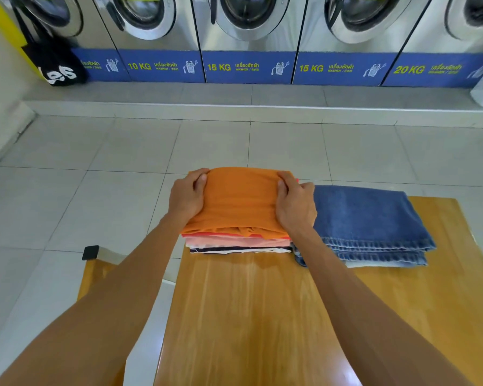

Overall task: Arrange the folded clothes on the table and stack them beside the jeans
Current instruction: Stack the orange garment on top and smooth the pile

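Gripping the folded orange cotton shirt (239,200) atop the clothes stack (239,243), left hand (185,197) and right hand (295,206) clamp its short sides, right hand touching the folded blue denim jeans (370,218).

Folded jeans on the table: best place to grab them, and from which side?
Take the folded jeans by their two short ends, a hand under each, approaching from the near table edge. The layers lie flat with hems stacked toward the viewer, so supporting from below likely keeps the fold together. The left end is crowded: the right hand and clothes stack sit against it.
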The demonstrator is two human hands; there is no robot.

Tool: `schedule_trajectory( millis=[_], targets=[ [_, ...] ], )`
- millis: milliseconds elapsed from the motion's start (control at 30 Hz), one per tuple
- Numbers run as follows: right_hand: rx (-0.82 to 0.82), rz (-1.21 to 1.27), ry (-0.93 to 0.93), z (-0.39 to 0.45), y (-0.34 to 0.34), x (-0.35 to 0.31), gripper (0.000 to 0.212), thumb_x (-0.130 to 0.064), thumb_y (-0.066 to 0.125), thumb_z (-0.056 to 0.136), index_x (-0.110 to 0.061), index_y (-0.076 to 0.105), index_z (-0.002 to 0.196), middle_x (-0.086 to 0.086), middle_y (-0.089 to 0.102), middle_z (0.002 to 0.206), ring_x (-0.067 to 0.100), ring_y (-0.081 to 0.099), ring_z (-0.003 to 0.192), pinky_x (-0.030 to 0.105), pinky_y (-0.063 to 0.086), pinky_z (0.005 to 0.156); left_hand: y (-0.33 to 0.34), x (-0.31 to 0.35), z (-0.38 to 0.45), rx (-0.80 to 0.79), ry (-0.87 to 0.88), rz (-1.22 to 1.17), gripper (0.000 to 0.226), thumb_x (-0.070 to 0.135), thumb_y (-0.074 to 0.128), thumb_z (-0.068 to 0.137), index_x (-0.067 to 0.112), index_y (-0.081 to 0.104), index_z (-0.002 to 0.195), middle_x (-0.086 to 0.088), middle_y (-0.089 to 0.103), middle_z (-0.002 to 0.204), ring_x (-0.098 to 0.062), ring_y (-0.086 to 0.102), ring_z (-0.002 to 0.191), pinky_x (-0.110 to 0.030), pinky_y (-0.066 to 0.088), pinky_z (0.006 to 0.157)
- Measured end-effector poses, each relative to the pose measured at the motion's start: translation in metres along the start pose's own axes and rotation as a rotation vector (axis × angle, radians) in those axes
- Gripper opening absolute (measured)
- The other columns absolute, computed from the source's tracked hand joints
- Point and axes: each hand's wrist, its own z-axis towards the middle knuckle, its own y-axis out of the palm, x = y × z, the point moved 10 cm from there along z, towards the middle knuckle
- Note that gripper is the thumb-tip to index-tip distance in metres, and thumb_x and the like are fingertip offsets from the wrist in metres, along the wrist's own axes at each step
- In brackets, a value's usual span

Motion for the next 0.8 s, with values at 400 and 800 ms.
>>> schedule_trajectory(
  millis=[400, 800],
  targets=[
    [-0.054, -0.409, -0.595, -0.03, 0.029, -0.084, 0.049, -0.043, 0.025, 0.105, -0.03, 0.041, 0.15, 0.003, 0.028, 0.164, 0.026, 0.022, 0.152, 0.052, 0.022, 0.118, 0.03, 0.065, -0.037, -0.071, 0.396, 0.399, 0.054, 0.046, 0.017, 0.104, 0.03, 0.029, 0.154, -0.001, 0.019, 0.165, -0.02, 0.012, 0.154, -0.053, 0.014, 0.121],
    [-0.161, -0.37, -0.298, -0.006, 0.025, -0.024, 0.057, -0.047, 0.015, 0.107, -0.026, 0.017, 0.16, -0.001, 0.003, 0.169, 0.022, -0.005, 0.156, 0.058, -0.001, 0.121, 0.038, 0.065, -0.044, -0.164, 0.324, 0.413, 0.062, 0.05, 0.012, 0.104, 0.022, 0.007, 0.159, 0.001, -0.004, 0.167, -0.016, -0.009, 0.154, -0.052, -0.008, 0.122]
  ],
)
